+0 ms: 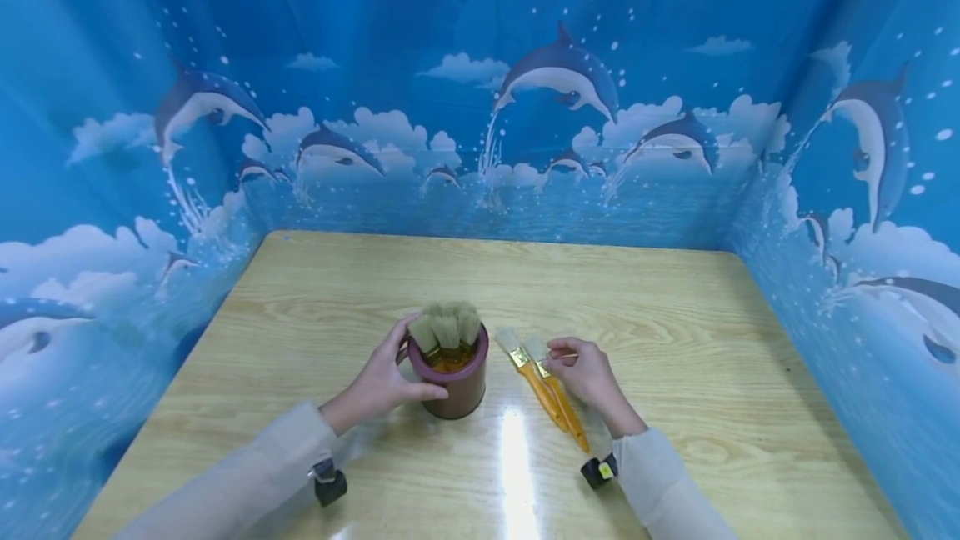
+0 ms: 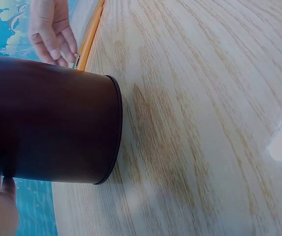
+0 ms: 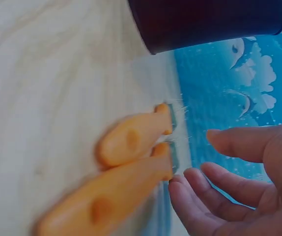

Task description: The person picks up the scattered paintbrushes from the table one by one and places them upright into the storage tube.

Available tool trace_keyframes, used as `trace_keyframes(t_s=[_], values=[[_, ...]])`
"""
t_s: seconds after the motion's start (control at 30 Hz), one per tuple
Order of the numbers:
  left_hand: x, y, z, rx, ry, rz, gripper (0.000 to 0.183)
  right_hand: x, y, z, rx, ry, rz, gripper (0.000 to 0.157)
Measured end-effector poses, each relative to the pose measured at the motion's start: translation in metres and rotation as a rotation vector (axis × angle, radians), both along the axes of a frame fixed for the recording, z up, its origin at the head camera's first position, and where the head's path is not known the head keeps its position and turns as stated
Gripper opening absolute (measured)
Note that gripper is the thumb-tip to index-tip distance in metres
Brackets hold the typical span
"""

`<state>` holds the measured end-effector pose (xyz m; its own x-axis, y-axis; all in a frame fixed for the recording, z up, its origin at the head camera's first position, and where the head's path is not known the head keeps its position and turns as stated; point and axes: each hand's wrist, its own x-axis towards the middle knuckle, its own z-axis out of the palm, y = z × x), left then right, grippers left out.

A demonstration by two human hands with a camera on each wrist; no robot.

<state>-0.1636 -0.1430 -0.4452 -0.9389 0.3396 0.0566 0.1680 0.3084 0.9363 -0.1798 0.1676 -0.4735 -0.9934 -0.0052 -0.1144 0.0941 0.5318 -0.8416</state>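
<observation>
A brown cylindrical holder (image 1: pixel 459 394) with a purple rim stands upright on the table, several bristle brushes (image 1: pixel 444 328) in it with their bristles up. My left hand (image 1: pixel 384 380) grips the holder from the left, thumb at the front and fingers behind. To the holder's right lie two flat paintbrushes (image 1: pixel 542 390) with orange handles, side by side, bristles pointing away from me. Over the right-hand one is my right hand (image 1: pixel 587 372). In the right wrist view its thumb and fingers (image 3: pixel 233 189) are apart with nothing between them; whether a fingertip touches the brush handle (image 3: pixel 106 201) is unclear.
The pale wood table (image 1: pixel 637 298) reaches back to a blue curtain (image 1: pixel 420 7) printed with dolphins, which also hangs along both sides. Light glares off the tabletop in front of the holder. Each wrist carries a small black camera (image 1: pixel 330 486).
</observation>
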Motion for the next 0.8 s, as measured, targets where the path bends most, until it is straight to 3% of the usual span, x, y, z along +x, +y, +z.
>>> trace_keyframes(t_s=[0.23, 0.5, 0.8], values=[[0.0, 0.0, 0.0, 0.008, 0.01, -0.004, 0.105, 0.003, 0.0, -0.011, 0.073, -0.04, 0.001, 0.036], [0.0, 0.0, -0.001, 0.015, 0.016, -0.008, 0.105, 0.002, -0.002, -0.014, 0.164, 0.013, 0.034, 0.034], [0.001, 0.0, 0.001, 0.004, 0.013, -0.008, 0.109, 0.002, -0.003, -0.015, 0.169, -0.016, 0.045, 0.028]])
